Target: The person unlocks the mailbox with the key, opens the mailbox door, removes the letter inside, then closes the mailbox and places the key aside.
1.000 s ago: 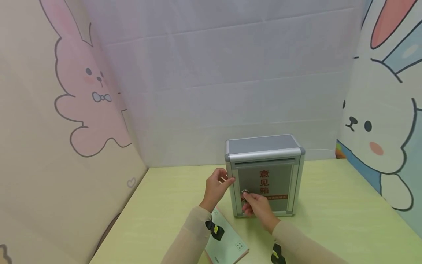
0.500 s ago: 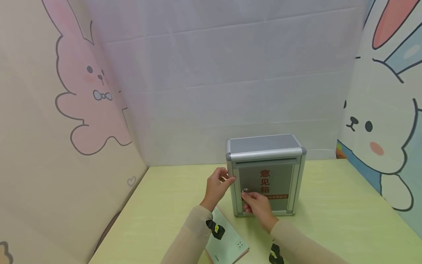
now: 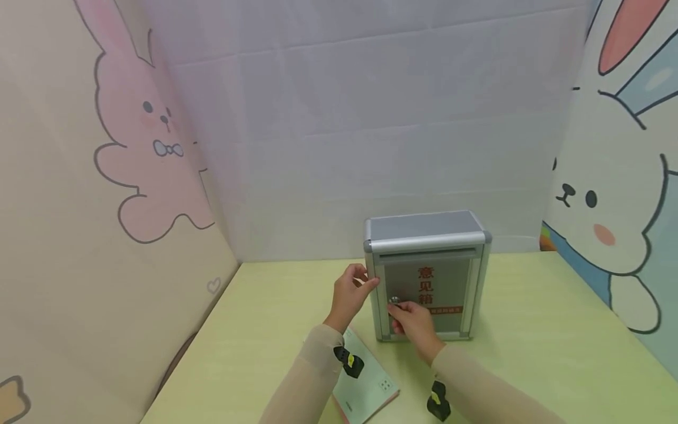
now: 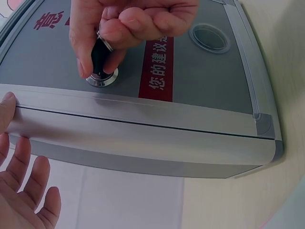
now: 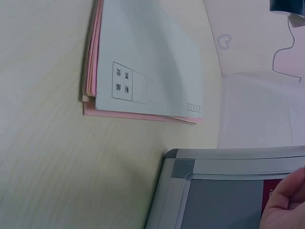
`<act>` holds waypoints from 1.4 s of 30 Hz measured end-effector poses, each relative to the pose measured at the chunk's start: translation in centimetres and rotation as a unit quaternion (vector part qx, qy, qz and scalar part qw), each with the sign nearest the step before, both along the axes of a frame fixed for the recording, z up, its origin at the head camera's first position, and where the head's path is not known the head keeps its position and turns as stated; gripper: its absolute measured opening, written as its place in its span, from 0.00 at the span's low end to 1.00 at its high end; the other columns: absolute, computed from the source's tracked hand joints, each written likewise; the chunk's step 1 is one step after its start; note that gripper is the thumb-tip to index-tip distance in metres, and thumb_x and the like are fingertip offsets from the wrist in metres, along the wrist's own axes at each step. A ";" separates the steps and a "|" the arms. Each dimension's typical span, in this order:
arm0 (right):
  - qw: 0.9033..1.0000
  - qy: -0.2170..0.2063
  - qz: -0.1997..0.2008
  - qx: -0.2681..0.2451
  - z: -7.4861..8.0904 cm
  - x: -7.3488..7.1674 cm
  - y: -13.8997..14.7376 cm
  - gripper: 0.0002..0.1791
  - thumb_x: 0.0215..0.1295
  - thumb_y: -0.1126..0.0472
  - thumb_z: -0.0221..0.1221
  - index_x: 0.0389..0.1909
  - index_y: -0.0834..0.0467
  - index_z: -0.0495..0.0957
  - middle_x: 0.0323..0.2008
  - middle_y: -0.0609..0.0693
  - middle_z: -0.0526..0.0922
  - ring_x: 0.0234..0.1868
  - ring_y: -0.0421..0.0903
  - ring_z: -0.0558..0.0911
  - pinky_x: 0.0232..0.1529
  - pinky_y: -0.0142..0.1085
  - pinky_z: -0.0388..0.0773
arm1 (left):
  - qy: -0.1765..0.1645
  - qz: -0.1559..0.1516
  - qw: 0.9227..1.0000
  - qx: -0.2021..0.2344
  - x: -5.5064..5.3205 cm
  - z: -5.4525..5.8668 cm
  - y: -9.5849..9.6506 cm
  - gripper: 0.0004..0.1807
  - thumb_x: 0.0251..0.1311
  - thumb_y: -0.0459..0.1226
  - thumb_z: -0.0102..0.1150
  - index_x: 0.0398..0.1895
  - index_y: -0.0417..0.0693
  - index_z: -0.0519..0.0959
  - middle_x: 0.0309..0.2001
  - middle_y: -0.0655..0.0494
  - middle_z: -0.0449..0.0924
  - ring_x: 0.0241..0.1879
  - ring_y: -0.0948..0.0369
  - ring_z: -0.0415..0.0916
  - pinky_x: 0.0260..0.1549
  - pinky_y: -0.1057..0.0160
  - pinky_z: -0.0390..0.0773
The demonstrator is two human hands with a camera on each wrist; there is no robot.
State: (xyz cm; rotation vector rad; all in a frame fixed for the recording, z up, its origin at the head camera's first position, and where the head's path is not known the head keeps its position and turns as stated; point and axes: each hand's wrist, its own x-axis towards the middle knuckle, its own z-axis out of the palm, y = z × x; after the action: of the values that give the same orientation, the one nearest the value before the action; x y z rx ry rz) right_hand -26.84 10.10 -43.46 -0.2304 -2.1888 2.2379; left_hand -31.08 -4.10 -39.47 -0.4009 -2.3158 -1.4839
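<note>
A silver-grey metal suggestion box (image 3: 428, 282) with red lettering stands upright on the table. My right hand (image 3: 418, 327) is at the lower left of its front door, by the round lock (image 4: 102, 80). In the left wrist view, its thumb and finger pinch a black-headed key (image 4: 99, 56) at that lock; the other fingers are curled. My left hand (image 3: 349, 294) rests at the box's left edge. Its thumb (image 4: 6, 110) touches the front frame, while the other fingers spread loosely beside the side panel.
A stack of pale green and pink envelopes (image 3: 362, 380) lies on the yellow-green table (image 3: 551, 341), in front of the box and partly under my left forearm. Fabric walls with cartoon rabbits (image 3: 593, 200) enclose the table at the sides and back.
My right hand has turned slightly at the lock, and more of the lock shows above its fingertips. The left hand stays at the box's edge. The whole view has shifted a little.
</note>
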 end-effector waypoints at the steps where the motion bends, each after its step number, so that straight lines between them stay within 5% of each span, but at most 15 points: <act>1: 1.000 0.001 0.000 -0.001 0.1 -0.1 0.0 0.09 0.65 0.63 0.59 0.35 0.68 0.74 0.22 0.52 0.77 0.22 0.39 0.74 0.25 0.30 0.75 | 0.000 0.002 1.000 0.003 0.0 0.1 0.0 0.13 0.54 0.34 0.68 0.36 0.38 0.74 0.30 0.49 0.78 0.25 0.63 0.70 0.23 0.68 0.71; 18: 0.995 0.014 0.002 0.104 0.4 0.1 0.1 0.09 0.64 0.63 0.59 0.31 0.65 0.72 0.17 0.49 0.74 0.20 0.43 0.75 0.29 0.40 0.77 | -0.009 0.028 0.999 -0.012 0.5 -0.2 0.4 0.12 0.55 0.36 0.67 0.35 0.40 0.74 0.30 0.50 0.79 0.26 0.63 0.70 0.25 0.66 0.72; 25: 0.996 0.019 -0.001 0.088 0.2 0.3 0.1 0.15 0.69 0.62 0.48 0.23 0.65 0.71 0.15 0.49 0.73 0.17 0.41 0.73 0.27 0.38 0.76 | 0.000 0.034 0.999 -0.018 0.6 -0.1 0.4 0.13 0.54 0.35 0.68 0.36 0.39 0.74 0.30 0.50 0.79 0.25 0.62 0.71 0.25 0.66 0.72; 42: 0.994 0.033 -0.011 0.099 0.3 0.9 -0.2 0.16 0.70 0.61 0.48 0.23 0.65 0.69 0.14 0.48 0.72 0.19 0.44 0.74 0.26 0.38 0.74 | 0.007 0.039 0.999 -0.030 0.6 0.1 0.3 0.13 0.54 0.36 0.68 0.36 0.39 0.75 0.30 0.51 0.79 0.26 0.60 0.73 0.24 0.66 0.72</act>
State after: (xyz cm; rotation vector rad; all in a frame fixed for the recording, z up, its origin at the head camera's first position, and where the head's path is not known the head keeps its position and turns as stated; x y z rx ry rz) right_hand -25.93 9.95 -43.14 -0.1739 -2.3395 1.9686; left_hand -30.48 -3.76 -39.37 -0.3320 -2.3428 -1.3743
